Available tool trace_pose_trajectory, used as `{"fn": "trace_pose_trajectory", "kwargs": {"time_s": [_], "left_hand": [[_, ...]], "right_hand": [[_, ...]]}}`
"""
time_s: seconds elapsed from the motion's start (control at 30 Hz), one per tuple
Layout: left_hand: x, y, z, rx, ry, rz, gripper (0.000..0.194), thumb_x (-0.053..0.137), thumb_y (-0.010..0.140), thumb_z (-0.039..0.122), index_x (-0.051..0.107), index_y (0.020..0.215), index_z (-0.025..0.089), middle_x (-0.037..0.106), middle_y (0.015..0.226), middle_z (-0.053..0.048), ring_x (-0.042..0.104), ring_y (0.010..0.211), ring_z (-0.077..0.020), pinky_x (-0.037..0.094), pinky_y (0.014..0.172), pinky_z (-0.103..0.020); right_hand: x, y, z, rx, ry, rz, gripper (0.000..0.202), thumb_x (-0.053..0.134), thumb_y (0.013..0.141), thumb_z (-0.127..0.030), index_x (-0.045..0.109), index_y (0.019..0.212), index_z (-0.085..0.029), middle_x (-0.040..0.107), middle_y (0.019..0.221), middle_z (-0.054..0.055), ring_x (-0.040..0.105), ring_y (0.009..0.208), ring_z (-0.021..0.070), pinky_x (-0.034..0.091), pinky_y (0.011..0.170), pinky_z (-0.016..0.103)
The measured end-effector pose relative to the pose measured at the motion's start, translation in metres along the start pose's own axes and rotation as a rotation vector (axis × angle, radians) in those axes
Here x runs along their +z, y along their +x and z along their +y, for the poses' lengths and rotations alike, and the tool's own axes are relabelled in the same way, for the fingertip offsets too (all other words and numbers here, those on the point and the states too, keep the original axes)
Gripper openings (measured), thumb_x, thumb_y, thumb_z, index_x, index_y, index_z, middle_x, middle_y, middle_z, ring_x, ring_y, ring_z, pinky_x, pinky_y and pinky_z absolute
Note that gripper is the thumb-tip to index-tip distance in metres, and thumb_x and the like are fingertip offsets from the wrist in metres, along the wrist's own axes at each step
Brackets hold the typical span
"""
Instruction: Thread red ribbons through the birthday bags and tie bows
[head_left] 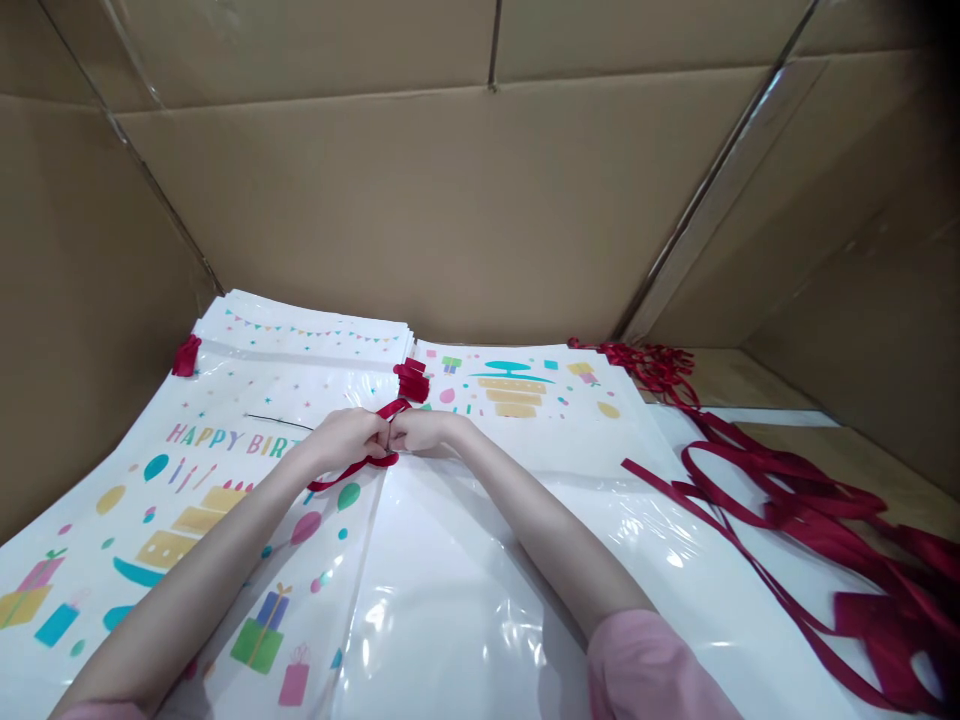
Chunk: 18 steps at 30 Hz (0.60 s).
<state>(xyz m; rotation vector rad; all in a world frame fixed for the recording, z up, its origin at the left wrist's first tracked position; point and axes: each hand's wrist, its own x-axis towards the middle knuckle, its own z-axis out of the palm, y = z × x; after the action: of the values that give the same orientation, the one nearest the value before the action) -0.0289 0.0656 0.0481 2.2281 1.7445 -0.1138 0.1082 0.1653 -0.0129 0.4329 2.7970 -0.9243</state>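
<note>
My left hand (347, 440) and my right hand (418, 430) meet at the edge of a stack of white plastic bags (225, 402) printed with birthday pictures. Both hands have their fingers closed on a red ribbon (341, 477), whose loop and tail show above and below them. A thin dark stick-like piece (277, 420) points out beside my left hand; its near end is hidden. Just behind my hands, folded red ribbon (412, 381) sits at the stack's corner, and more red ribbon (187, 355) is at the left corner.
Tall cardboard walls (420, 200) enclose the back and sides. On the right, long loose red ribbons (795, 500) lie in loops over glossy white sheets (480, 600) and cardboard. A bunch of thin red ribbon ends (656, 368) lies at the back right.
</note>
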Motion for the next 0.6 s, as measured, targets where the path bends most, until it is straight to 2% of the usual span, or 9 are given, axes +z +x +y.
{"fn": "trace_pose_trajectory", "kwargs": {"time_s": [0.1,0.23,0.3,0.4,0.5,0.6], "left_hand": [[-0.012,-0.006,-0.009,-0.057,0.0,-0.023,0.021,0.047,0.081,0.035,0.062,0.076,0.023,0.068,0.08,-0.001,0.059,0.076,-0.019,0.033,0.061,-0.025],[-0.039,-0.022,-0.042,-0.37,0.099,-0.044,0.041,0.037,0.084,0.053,0.061,0.08,0.021,0.068,0.091,-0.007,0.06,0.082,-0.0247,0.035,0.061,-0.028],[-0.049,-0.031,-0.063,-0.527,0.078,-0.045,0.048,0.037,0.082,0.06,0.061,0.091,0.021,0.067,0.102,-0.009,0.059,0.091,-0.0274,0.037,0.064,-0.028],[-0.059,-0.044,-0.092,-0.681,0.016,-0.044,0.058,0.037,0.079,0.068,0.06,0.102,0.019,0.064,0.114,-0.01,0.057,0.099,-0.0285,0.039,0.071,-0.028],[-0.065,-0.054,-0.108,-0.738,-0.02,-0.026,0.063,0.036,0.079,0.069,0.059,0.105,0.017,0.064,0.116,-0.011,0.055,0.102,-0.0282,0.04,0.074,-0.028],[-0.068,-0.059,-0.108,-0.695,-0.055,-0.02,0.06,0.034,0.082,0.066,0.059,0.101,0.016,0.064,0.114,-0.01,0.056,0.1,-0.0257,0.039,0.076,-0.027]], "right_hand": [[-0.001,-0.001,-0.001,-0.019,-0.002,-0.009,0.012,0.044,0.077,-0.017,0.054,0.07,-0.016,0.052,0.069,0.0,0.041,0.06,0.0106,0.032,0.057,0.023],[-0.004,-0.006,-0.005,-0.023,0.014,-0.002,0.01,0.044,0.076,-0.015,0.051,0.069,-0.016,0.052,0.071,0.0,0.042,0.062,0.0103,0.033,0.06,0.022],[-0.006,-0.009,-0.007,-0.016,0.029,0.001,0.01,0.044,0.076,-0.015,0.052,0.07,-0.015,0.052,0.072,0.001,0.042,0.063,0.0104,0.033,0.06,0.022],[-0.008,-0.011,-0.01,-0.006,0.041,0.01,0.009,0.044,0.075,-0.015,0.052,0.07,-0.016,0.052,0.074,0.001,0.041,0.064,0.0105,0.033,0.06,0.023],[-0.009,-0.011,-0.011,-0.011,0.04,0.015,0.009,0.043,0.074,-0.013,0.051,0.069,-0.016,0.052,0.073,0.0,0.04,0.062,0.0103,0.032,0.059,0.023],[-0.009,-0.011,-0.011,-0.019,0.037,0.015,0.009,0.043,0.073,-0.013,0.05,0.067,-0.016,0.05,0.071,0.0,0.039,0.062,0.0101,0.031,0.059,0.023]]}}
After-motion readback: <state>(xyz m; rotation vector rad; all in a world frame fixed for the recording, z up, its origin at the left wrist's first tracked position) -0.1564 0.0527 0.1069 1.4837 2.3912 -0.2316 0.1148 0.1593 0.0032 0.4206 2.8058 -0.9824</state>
